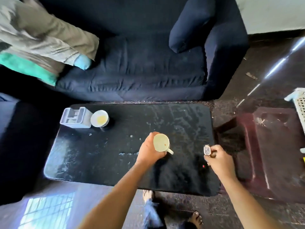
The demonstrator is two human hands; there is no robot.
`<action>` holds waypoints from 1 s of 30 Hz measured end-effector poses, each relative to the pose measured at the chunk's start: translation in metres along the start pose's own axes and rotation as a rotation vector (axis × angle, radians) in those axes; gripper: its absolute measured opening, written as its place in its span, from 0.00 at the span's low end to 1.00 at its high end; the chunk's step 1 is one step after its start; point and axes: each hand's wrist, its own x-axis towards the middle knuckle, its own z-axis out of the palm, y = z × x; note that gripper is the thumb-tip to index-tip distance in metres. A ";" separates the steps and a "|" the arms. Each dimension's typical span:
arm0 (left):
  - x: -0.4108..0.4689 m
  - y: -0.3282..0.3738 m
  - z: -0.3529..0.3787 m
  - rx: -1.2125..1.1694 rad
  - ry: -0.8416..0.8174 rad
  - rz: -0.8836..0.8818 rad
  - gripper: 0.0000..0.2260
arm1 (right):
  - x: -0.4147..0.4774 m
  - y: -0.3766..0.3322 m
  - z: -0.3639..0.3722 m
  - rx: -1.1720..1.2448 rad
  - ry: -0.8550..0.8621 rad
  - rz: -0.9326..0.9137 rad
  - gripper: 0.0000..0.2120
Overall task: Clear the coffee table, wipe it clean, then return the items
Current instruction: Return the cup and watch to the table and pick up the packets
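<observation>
A black coffee table [99,154] with white smears and crumbs fills the middle. My left hand [148,151] grips a pale cream mug [161,142] by its side, handle pointing to the right, over the table's middle. My right hand [219,159] is closed on a wristwatch [207,150] near the table's right edge, its face turned up. At the table's far left stand a grey plastic organiser box [75,117] and a small white bowl [99,118] with a yellowish residue inside, touching each other.
A dark blue sofa [140,71] with a cushion [189,25] lies behind the table; grey and teal cloths [41,38] lie on its left. A maroon plastic stool [272,146] stands right of the table, a white basket [299,106] beyond it. My feet [196,217] are below the near edge.
</observation>
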 end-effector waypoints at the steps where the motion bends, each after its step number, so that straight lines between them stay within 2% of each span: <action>1: 0.005 -0.017 -0.018 0.013 0.014 -0.031 0.32 | -0.001 -0.014 0.013 0.002 -0.019 -0.004 0.10; 5: 0.023 -0.068 -0.068 0.080 -0.003 -0.074 0.33 | -0.007 -0.050 0.048 0.024 -0.070 -0.015 0.09; 14: 0.085 -0.154 -0.136 0.319 -0.240 -0.008 0.33 | 0.002 -0.110 0.117 0.043 -0.092 0.007 0.11; 21: 0.113 -0.182 -0.142 0.369 -0.421 0.068 0.34 | 0.009 -0.130 0.143 -0.003 -0.094 0.020 0.10; 30: 0.118 -0.190 -0.144 0.384 -0.438 0.086 0.34 | 0.008 -0.141 0.151 -0.015 -0.091 -0.004 0.09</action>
